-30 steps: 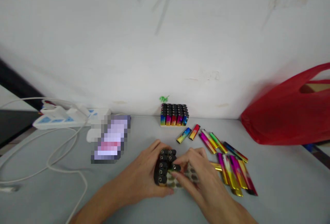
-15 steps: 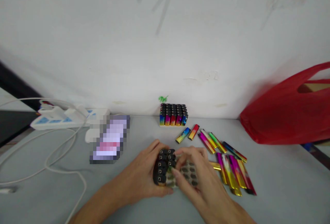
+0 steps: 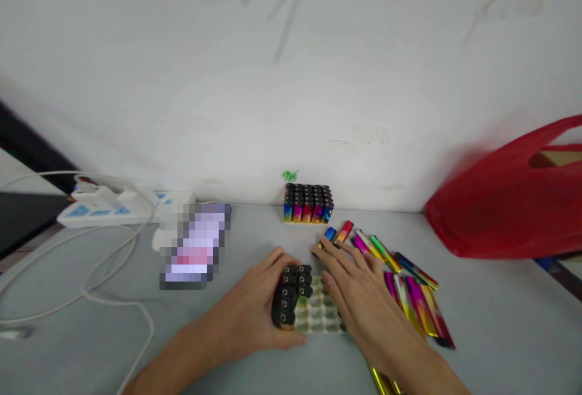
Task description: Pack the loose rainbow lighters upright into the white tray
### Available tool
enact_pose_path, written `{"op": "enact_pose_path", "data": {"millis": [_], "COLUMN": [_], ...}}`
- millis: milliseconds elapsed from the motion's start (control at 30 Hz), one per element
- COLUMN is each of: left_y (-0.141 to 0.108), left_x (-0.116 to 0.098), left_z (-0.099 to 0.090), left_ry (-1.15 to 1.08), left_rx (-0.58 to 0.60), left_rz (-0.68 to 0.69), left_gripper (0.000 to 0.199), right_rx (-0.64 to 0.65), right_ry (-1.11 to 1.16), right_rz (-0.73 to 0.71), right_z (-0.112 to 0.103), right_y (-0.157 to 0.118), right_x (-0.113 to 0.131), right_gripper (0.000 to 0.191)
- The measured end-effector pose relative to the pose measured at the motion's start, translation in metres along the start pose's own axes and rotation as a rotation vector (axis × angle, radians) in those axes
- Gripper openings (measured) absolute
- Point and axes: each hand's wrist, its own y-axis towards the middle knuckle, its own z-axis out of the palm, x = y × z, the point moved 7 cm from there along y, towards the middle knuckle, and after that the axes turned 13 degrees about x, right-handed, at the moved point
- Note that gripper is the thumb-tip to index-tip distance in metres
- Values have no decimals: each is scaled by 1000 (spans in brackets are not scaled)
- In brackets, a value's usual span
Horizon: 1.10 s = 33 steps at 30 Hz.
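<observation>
My left hand is wrapped round the left side of a pale tray with rows of sockets. Several black-topped lighters stand upright in the tray's left columns; the sockets to the right hold none. My right hand reaches over the tray's right edge with its fingers stretched out. Its fingertips are at a blue-and-yellow lighter lying on the table and partly cover it. Beside that lies a red-and-yellow lighter. More shiny coloured lighters lie to the right, some hidden by my hand.
A full block of upright lighters stands against the wall. On the left are a phone, a power strip and white cables. A red bag stands at the right.
My right hand has moved from above the tray, up and right to the loose lighters, and its pinched fingers have stretched out. My left hand still holds the tray.
</observation>
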Motion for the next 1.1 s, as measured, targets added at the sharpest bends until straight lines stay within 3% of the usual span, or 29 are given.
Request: {"op": "enact_pose_path", "data": {"millis": [233, 333, 733, 800, 933, 1100], "left_y": [0, -1, -1, -1, -2, -1], "left_x": [2, 3, 1, 0, -2, -3], "left_z": [0, 0, -1, -1, -1, -1], "left_ry": [3, 1, 0, 3, -9, -3], "left_rx": [-11, -10, -1, -4, 9, 4], "left_rz": [13, 13, 21, 20, -15, -9], "left_gripper": [74, 74, 73, 74, 73, 72], "right_rx": [26, -21, -57, -65, -45, -70], "right_ry": [73, 123, 208, 270, 369, 534], "right_rz": [-42, -31, 266, 257, 148, 89], "right_z": [-7, -8, -10, -9, -8, -16], "right_y": [3, 3, 5, 5, 5, 3], "right_x": [-5, -11, -51, -52, -45, -36], "right_gripper": [23, 18, 21, 14, 21, 17]}}
